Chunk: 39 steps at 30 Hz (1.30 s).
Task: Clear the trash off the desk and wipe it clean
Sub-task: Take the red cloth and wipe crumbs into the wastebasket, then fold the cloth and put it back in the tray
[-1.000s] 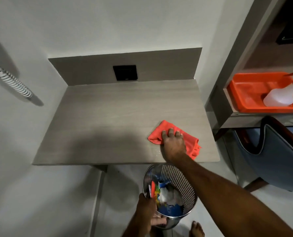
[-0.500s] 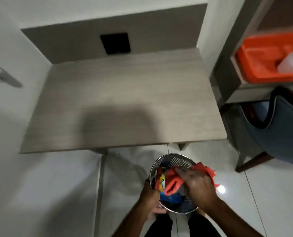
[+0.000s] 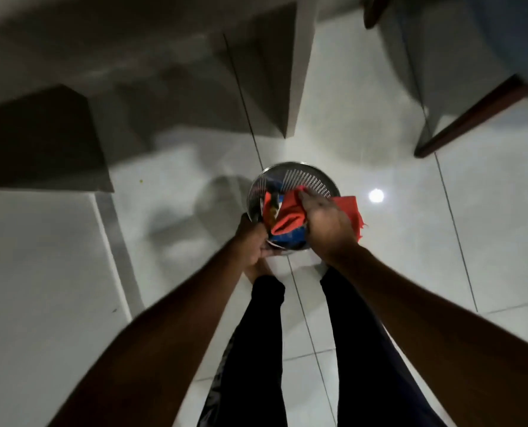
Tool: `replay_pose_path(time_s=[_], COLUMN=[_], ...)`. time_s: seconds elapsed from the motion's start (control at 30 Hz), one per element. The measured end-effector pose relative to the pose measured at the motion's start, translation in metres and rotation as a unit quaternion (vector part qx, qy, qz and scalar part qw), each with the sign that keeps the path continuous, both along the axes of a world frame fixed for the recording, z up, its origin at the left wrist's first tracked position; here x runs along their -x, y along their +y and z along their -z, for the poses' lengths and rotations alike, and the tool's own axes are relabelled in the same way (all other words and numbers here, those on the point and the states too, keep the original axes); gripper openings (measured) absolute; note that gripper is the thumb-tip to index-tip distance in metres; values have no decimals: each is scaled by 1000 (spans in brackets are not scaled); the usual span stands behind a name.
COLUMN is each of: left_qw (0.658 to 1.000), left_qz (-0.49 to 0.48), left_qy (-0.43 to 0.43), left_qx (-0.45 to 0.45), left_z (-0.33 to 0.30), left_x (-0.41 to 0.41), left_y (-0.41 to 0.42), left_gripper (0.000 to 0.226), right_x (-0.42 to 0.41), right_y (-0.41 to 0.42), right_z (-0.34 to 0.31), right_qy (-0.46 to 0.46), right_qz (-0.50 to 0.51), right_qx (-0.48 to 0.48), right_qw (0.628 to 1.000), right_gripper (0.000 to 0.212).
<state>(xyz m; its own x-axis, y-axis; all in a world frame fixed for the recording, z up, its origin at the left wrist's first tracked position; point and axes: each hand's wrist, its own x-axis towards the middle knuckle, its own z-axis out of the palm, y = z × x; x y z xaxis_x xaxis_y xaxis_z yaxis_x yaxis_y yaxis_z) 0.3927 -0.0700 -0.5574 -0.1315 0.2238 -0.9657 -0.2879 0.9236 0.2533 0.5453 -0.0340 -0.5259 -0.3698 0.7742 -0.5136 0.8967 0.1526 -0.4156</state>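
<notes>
Now, your view: you look almost straight down at the pale tiled floor (image 3: 379, 288), with your two bare forearms reaching forward and your legs in black trousers (image 3: 256, 349) below them.
Left hand (image 3: 252, 238): your fingers are curled tight around the near rim of the metal mesh bin (image 3: 312, 180), holding it on its left side.
Right hand (image 3: 327, 223): your fingers are closed over the orange cloth (image 3: 287, 217), gripping it in a bunch above the mouth of the bin.
Orange cloth: most of it is wadded under your right palm and hangs into the bin's opening; one flat corner sticks out to the right, past the rim and over the floor.
Metal mesh bin: it sits upright between your two hands, just ahead of your feet; whether it rests on the floor or is lifted you cannot tell from this angle.
Trash (image 3: 270, 208): coloured pieces, orange, yellow and blue, lie inside the bin, pressed against the cloth; the blur hides what they are.
Desk (image 3: 41, 140): only its dark underside and edge show at upper left, well apart from the bin.
Chair (image 3: 472, 115): a dark wooden leg slants across the upper right.
Sharpness: the whole picture is smeared.
</notes>
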Motion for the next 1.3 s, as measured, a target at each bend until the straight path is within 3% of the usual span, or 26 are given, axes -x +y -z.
replay_pose_path(time_s=[0.23,0.4,0.5,0.57,0.63,0.7,0.8,0.93,1.0,1.1,1.17,1.2,1.27,1.3], left_qw=[999,995,987,990,995,991,952,815,741,682,658,656,657,658], left_qz=[31,47,94,113,100,113,202,412,495,541,560,567,572,570], left_qy=[20,56,112,57,-14,-4,60,117,132,88,48,30,20,30], left_qx=[32,72,70,64,17,-68,-222,-391,-433,-485,-500,-497,-490,-491], left_z=[72,59,15,-36,-98,-161,-269,-406,-461,-537,-576,-592,-616,-624], left_x=[-3,3,1,1,0,-2,-4,-8,-6,-2,-3,-4,-8,-11], left_y=[-2,-1,24,45,63,74,88,107,120,148,170,183,213,231], left_gripper=[39,38,50,62,58,48,41,37,26,22,23,20,12,13], right_x=[-22,-10,2,8,12,11,7,5,0,-11,-18,-22,-32,-38], right_y=[-9,-7,-3,-1,-1,-8,-15,-17,-14,9,37,54,85,101], right_z=[62,51,12,-32,-84,-134,-211,-296,-327,-367,-390,-398,-410,-414], right_qy=[0,15,34,61,90,96,112,266,335,436,534,601,713,742], right_qz=[27,44,74,92,95,98,128,183,217,325,368,376,388,393], right_qx=[38,45,19,-1,-49,-104,-140,-122,-91,-47,-11,15,96,125], right_qw=[999,998,996,994,990,985,975,938,913,838,761,705,576,529], right_gripper=[71,71,75,79,78,86,97,83,106,132,127,119,90,74])
